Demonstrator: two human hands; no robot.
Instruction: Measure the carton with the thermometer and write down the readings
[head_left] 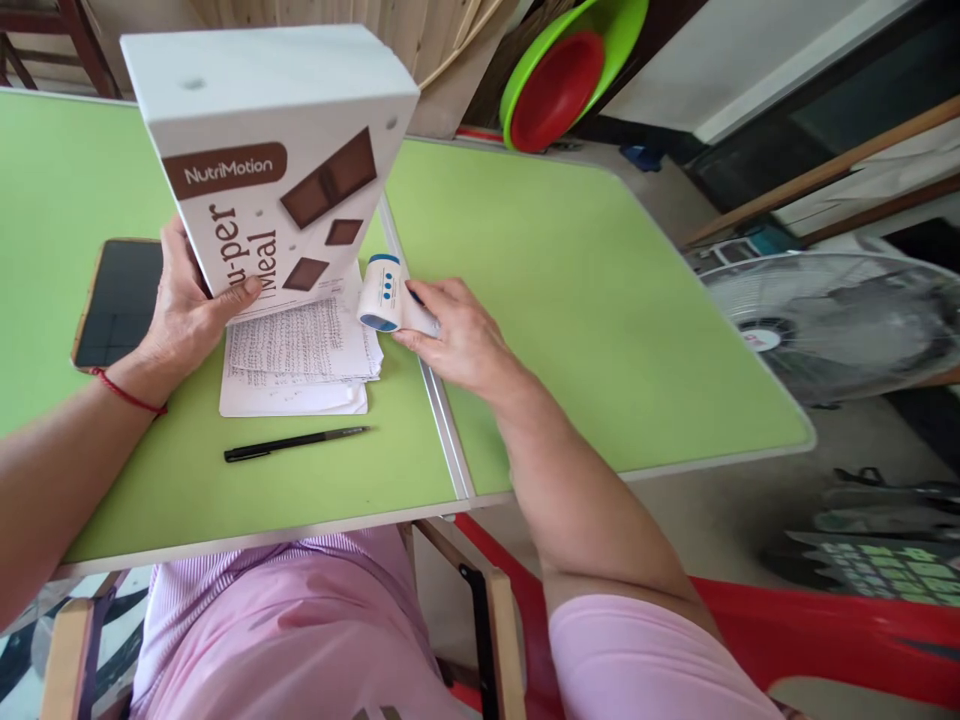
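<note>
My left hand (191, 305) grips a white box (300, 150) by its lower left side, thumb across the front. Brown chocolate squares and the word NutriMotion are printed on the box, which leans and stands over some paper. In my right hand (465, 335) is a white-and-blue gun-shaped handheld device (382, 295), resembling an infrared thermometer, held by its handle near the box's lower right corner. Folded sheets of printed paper (296, 350) lie partly hidden beneath the box. Closer to me, a black pen (296, 443) lies on the table.
A phone (120, 305) with a dark screen lies left of the box on the green table (585, 300). A metal seam (442, 420) crosses the tabletop. Beyond it are green and red basins (559, 90) and a standing fan (840, 320). A red chair (825, 635) is at lower right.
</note>
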